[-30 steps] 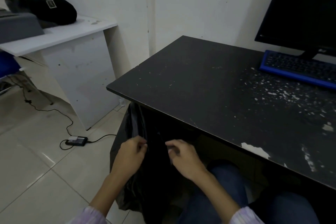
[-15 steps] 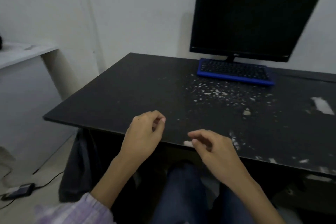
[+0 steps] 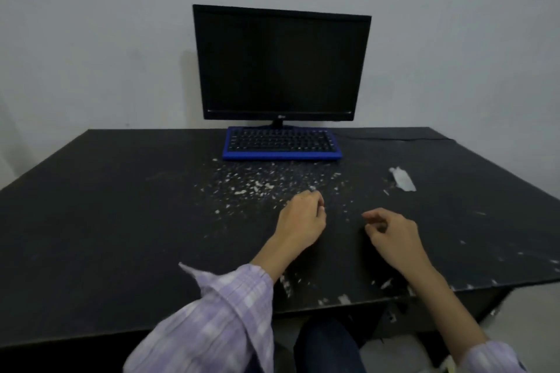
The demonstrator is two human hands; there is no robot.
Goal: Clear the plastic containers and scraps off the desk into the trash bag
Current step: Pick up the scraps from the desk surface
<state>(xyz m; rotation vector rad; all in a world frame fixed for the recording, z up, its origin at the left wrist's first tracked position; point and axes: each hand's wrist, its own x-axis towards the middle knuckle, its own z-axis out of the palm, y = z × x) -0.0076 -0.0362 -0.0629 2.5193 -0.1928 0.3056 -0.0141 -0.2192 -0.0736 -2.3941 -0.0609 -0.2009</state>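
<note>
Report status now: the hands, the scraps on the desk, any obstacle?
Left hand and right hand loosely curled, empty, over desk. White scraps remain before keyboard. No containers visible. Nothing blocking.

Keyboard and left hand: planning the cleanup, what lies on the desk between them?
White flecks scattered over the black desk; head view.

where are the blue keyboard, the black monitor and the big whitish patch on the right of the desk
blue-framed keyboard [image 3: 281,144]: head view, middle of its black keys
black flat monitor [image 3: 280,62]: head view, centre of the dark screen
whitish patch on the black desk [image 3: 402,180]: head view, middle of the patch
</note>
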